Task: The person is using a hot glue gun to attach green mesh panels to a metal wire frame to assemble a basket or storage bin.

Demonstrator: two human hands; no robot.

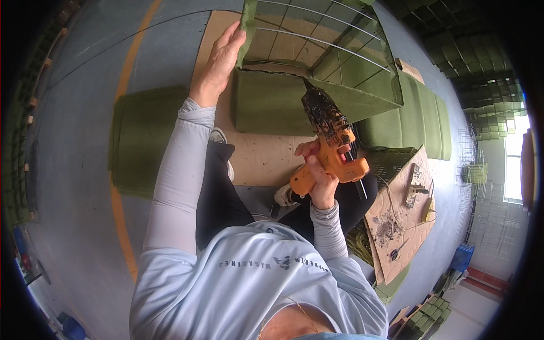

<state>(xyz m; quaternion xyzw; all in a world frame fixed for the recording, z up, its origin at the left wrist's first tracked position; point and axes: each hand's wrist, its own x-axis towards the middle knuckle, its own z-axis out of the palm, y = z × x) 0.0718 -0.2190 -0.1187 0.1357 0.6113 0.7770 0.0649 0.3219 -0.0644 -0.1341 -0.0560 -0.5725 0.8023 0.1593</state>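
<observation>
Grey floor (73, 170), cardboard sheet (266, 156) below both sets of fingers. Right fingers (306, 149) wrapped around handle of orange glue gun (335, 148); blackened nozzle (324, 110) ahead of them, near green fabric-covered wire box (277, 105). Left fingers (229, 38) extended, unclenched, against box's left edge. Scissors (394, 255) on cardboard-topped counter (416, 226), right of right fingers.

Here the glue gun (333, 157) is orange with a crusted black front, the fabric-covered box (272, 105) olive green, the cardboard (260, 161) tan, the trousers (220, 204) black, the floor (79, 153) blue-grey, striped orange.
</observation>
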